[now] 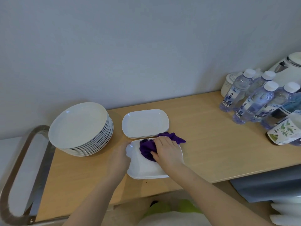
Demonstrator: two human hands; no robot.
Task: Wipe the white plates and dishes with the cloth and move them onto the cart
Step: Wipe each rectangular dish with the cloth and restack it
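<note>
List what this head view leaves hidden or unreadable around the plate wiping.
- Dish being wiped: the purple cloth and right hand cover much of its centre.
- Left hand: its fingertips at the dish's left edge are blurred.
- Cart: cut off by the left edge; only a handle loop shows.
- Water bottles: label print too small.
- Oblong dish pile: count unclear, edges overlap.

Hands: you had two in view, the left hand (119, 156) and the right hand (167, 150).
Cloth: you had one purple cloth (147, 148).
Round plates: you had one stack of round plates (81, 128), roughly ten; the rims were too close to count exactly.
Rectangular dishes: you had one dish (146, 170) alone and a small pile of dishes (145, 123), apparently three.
Water bottles: you had at least four water bottles (254, 101).
</note>
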